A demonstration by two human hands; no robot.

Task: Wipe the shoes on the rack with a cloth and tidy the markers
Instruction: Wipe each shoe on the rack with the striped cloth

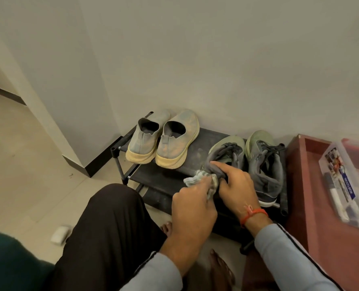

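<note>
L hand [192, 208] fingers clamped on cloth [197, 179], pressed to heel of left grey shoe [226, 154] on rack [174, 177]. R hand [235, 185] fingers curled round that heel. Marker box [346, 181] on desk [312, 206] at right.

Four shoes stand on one black metal shoe rack [170, 177]: two pale slip-on knit shoes [163, 139] and two grey-green laced trainers [262, 160]. One crumpled striped cloth [197, 179], one clear plastic marker box [346, 185], two hands.
</note>
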